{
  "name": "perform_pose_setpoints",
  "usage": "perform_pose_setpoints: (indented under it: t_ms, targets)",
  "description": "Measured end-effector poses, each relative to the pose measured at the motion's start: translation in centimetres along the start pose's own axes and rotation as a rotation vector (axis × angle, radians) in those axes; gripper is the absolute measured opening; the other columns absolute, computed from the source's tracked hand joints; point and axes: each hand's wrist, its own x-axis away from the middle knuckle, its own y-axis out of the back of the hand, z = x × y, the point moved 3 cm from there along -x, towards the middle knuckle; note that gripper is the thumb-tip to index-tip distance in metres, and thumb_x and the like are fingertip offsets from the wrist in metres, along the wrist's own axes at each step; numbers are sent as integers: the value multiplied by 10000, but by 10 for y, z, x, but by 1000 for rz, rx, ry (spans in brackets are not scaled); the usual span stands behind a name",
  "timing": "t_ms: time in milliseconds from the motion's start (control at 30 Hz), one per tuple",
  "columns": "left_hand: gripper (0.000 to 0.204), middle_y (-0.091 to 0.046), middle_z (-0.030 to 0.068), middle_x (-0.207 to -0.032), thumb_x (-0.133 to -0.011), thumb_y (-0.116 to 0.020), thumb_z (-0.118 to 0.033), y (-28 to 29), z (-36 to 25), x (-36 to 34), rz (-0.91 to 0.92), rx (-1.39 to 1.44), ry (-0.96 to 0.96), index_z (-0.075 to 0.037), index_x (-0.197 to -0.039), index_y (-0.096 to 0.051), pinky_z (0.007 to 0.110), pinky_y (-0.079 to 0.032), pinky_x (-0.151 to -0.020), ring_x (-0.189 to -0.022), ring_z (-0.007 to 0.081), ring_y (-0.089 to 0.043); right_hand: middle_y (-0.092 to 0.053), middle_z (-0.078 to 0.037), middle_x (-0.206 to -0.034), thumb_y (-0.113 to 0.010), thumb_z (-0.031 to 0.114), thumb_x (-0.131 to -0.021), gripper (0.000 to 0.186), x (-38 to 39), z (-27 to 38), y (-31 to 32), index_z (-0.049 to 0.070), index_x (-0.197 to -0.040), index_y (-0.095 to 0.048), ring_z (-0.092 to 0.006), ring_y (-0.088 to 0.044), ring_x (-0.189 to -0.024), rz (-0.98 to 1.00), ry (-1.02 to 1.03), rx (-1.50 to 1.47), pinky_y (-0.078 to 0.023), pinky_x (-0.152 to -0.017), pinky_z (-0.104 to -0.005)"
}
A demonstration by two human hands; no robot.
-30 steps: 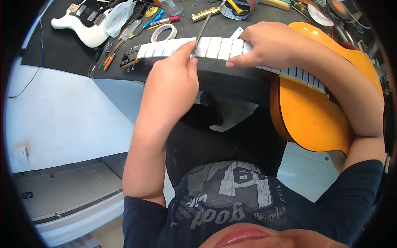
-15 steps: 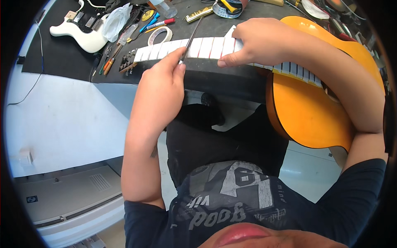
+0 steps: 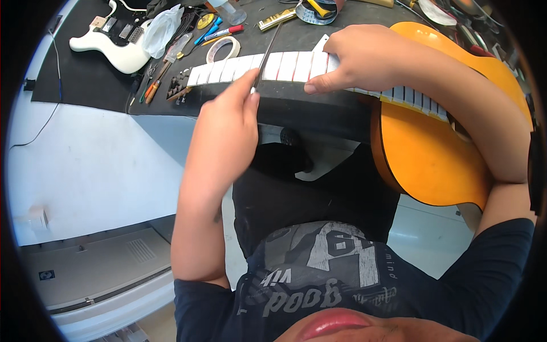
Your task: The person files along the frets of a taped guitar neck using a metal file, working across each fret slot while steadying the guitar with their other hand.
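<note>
My left hand (image 3: 231, 122) grips a thin dark metal file (image 3: 268, 50), pinched between thumb and forefinger, laid across the white masked fretboard (image 3: 279, 65) of a yellow acoustic guitar (image 3: 433, 159). My right hand (image 3: 364, 62) grips the neck farther toward the body, thumb on the near side and fingers bent over the far edge. The right forearm lies over the guitar's body. The headstock (image 3: 178, 85) with its tuners rests at the bench's front edge. A roll of pale tape (image 3: 230, 44) lies just behind the neck.
On the dark bench mat (image 3: 62, 77) are a white electric guitar body (image 3: 114, 54), a plastic bag (image 3: 159, 34), screwdrivers (image 3: 152, 88), markers (image 3: 222, 31), a yellow packet (image 3: 276, 19) and a coiled measuring strip (image 3: 316, 16). Tools crowd the right rear. A white panel (image 3: 91, 171) is below left.
My left hand with the file has moved slightly left and down along the file's line. My right hand and the guitar have shifted a little in the picture; both grips remain.
</note>
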Motion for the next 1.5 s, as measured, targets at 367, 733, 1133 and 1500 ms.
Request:
perform_pose_setpoints:
  t_ms: [367, 733, 1133, 1500]
  targets:
    - [427, -758, 340, -1015, -1092, -612, -35, -7, 3, 16, -54, -33, -31, -28, -1519, -628, 502, -599, -842, -985, 523, -757, -779, -215, -908, -700, 810, -933, 883, -2, -1, -2, -52, -1085, -821, -361, -785, -882, 12, -11, 14, -615, -828, -447]
    - [552, -770, 296, -994, -1039, -653, 21, -20, 26, 97, -197, -131, -195, -11, -1586, -583, 498, -600, -742, -805, 467, -763, -777, -209, -883, -690, 806, -937, 884, -3, 6, -6, -57, -1084, -818, -365, -784, -858, -27, -11, 36, -617, -822, -445]
    - [548, -762, 322, -1016, -1039, -657, 36, -18, 27, 110, -211, -76, -176, -46, -1578, -600, 501, -599, -755, -870, 504, -761, -791, -159, -862, -613, 800, -993, 810, -3, 5, -4, 33, -950, -873, -277, -790, -770, -29, 16, 75, -627, -720, -388]
    - [434, -758, 340, -1048, -1055, -649, -7, -5, -3, 33, -31, -9, -26, 1, -1489, -646, 496, -610, -817, -968, 515, -759, -783, -229, -925, -680, 815, -934, 893, 1, -12, -9, -54, -1088, -816, -374, -792, -884, -28, 14, -12, -624, -835, -450]
